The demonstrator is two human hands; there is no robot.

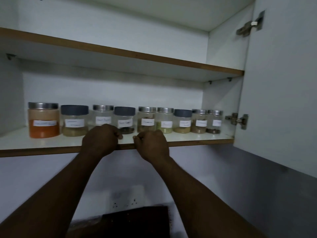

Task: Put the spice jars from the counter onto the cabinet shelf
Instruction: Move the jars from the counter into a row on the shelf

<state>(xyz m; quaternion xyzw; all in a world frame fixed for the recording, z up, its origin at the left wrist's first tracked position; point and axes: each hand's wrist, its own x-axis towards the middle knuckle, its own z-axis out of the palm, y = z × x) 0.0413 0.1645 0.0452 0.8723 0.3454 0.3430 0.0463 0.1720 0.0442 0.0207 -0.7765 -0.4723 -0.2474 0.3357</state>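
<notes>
Several labelled spice jars stand in a row on the lower cabinet shelf. The tallest, with orange powder, is at the far left, beside a dark-lidded jar. More jars with silver or dark lids run to the right wall. My left hand sits at the shelf's front edge, fingers curled, in front of a dark-lidded jar. My right hand is close beside it, also curled, with nothing visible in it. The two hands do not touch any jar.
The upper shelf holds nothing in view. The cabinet door stands open at the right, with hinges on its inner face. Below the cabinet are a pale wall, a wall socket and a dark board.
</notes>
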